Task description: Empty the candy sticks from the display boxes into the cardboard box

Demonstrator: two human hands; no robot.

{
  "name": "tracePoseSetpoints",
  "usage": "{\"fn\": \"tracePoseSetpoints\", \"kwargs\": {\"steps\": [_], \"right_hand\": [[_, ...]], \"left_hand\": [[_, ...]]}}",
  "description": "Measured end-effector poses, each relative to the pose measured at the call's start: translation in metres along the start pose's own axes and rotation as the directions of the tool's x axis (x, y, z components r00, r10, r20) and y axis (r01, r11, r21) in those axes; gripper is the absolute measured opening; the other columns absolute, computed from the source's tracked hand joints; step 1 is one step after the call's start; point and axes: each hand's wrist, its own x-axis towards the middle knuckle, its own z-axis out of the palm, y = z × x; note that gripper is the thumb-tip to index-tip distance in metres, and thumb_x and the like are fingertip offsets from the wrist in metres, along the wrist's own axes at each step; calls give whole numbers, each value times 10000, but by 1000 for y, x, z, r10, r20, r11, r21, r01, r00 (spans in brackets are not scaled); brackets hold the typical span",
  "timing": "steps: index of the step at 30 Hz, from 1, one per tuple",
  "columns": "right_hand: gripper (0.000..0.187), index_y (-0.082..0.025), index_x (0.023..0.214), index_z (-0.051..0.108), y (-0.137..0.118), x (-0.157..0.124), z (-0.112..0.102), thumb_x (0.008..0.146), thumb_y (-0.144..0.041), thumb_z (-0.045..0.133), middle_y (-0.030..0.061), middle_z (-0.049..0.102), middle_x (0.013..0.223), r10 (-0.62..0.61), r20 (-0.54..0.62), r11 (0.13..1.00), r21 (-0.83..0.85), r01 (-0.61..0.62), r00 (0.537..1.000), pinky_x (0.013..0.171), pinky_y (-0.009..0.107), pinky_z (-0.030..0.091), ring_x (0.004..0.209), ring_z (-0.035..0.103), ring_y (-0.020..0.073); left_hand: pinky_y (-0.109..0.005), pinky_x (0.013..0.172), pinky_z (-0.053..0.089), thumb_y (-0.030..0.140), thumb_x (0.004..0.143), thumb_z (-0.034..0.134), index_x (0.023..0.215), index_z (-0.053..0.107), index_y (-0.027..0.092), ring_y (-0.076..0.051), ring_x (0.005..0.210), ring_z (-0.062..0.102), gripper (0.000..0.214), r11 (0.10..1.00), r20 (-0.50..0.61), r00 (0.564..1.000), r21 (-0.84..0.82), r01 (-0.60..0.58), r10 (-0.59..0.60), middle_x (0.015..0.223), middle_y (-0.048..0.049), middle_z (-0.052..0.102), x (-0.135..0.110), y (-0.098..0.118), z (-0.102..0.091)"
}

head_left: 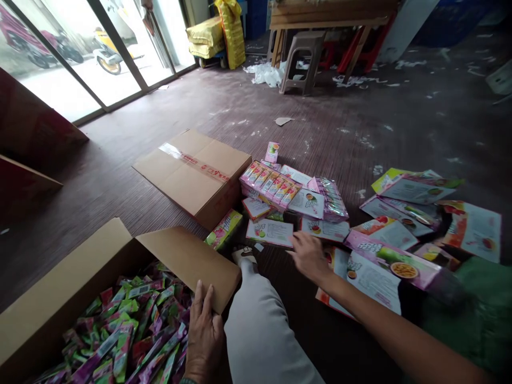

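Note:
My left hand (203, 333) lies with its fingers stretched out against the raised flap (192, 261) of an open cardboard box (116, 234). Inside that box is a heap of small green, purple and red packets (132, 341). Out in front, my right hand (310, 257) is at the right end of a white printed snack carton (270, 232); its fingers are bent, slightly apart and a little blurred, with nothing visible between them. Whether they touch the carton is unclear. Just beyond sits a pink display box (270, 184) filled with a row of packets.
A taped cardboard box (196, 170) stands ahead of the open one. Printed cartons (404, 224) lie scattered on the right, near a green cloth (472, 314). My knee (260, 325) rises between both hands. Farther off are a stool (304, 61) and yellow sacks (206, 37).

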Motion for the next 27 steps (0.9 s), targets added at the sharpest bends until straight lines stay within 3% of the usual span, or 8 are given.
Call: {"fn": "tracePoseSetpoints", "kwargs": {"steps": [2,4,6,9,13,19,22,27], "right_hand": [[282,-151,1167,607,-53,66,33,914,-212,499,152,610,1189,-234,113,968,121,220,966,957,387,374,1145,498,265],[262,-127,1126,617,-101,124,67,896,-144,493,150,631,1147,-456,241,889,176,423,857,940,369,390,1122,522,255],[268,-144,1124,624,-141,165,99,870,-129,540,123,645,1153,-543,275,839,222,497,793,947,335,397,1141,533,233],[314,-149,1170,609,-176,190,139,868,-103,539,125,642,1193,-530,300,846,238,476,793,962,351,406,1161,546,239],[337,-114,1202,589,-182,184,168,898,-62,453,158,628,1213,-479,326,877,223,426,815,1038,409,362,1180,546,257],[356,-106,1232,574,-161,151,156,885,-84,503,173,612,1236,-474,365,880,193,433,801,1055,406,362,1186,541,249],[355,-94,1236,575,-154,135,138,907,-71,442,187,660,1122,-438,412,898,161,409,799,927,396,452,1053,623,258],[300,-97,1069,670,-144,124,100,868,-35,457,173,701,1029,-432,457,900,168,401,778,802,341,478,953,672,261]], "left_hand": [[-411,1199,246,99,861,347,1365,494,91,-221,1453,261,525,1000,21,1000,-28,8,-8,1586,-136,250,-1,1,-2],[-397,1197,247,94,857,348,1384,479,113,-211,1457,251,543,999,30,1000,-39,7,-6,1591,-116,247,-3,1,-5],[-376,1185,273,79,837,362,1413,452,142,-207,1458,249,587,999,50,999,-38,2,-1,1604,-93,225,-4,0,-6],[-349,1155,330,45,784,394,1467,374,187,-208,1458,245,698,1000,111,994,-24,1,1,1629,-65,138,-6,-3,-5],[-323,1090,423,18,741,413,1494,309,191,-213,1453,255,780,1000,126,992,2,5,-5,1635,-79,86,-7,-5,-1],[-302,1053,460,27,779,388,1447,385,125,-220,1434,299,675,1000,110,994,22,12,-14,1618,-124,158,-4,5,-3],[-290,1044,466,40,785,389,1425,419,100,-227,1419,332,644,999,99,994,9,38,-39,1611,-132,182,-2,9,-4],[-282,1062,444,47,763,392,1431,412,83,-217,1411,348,669,999,110,993,-28,41,-38,1609,-123,182,-1,7,-2]]}}
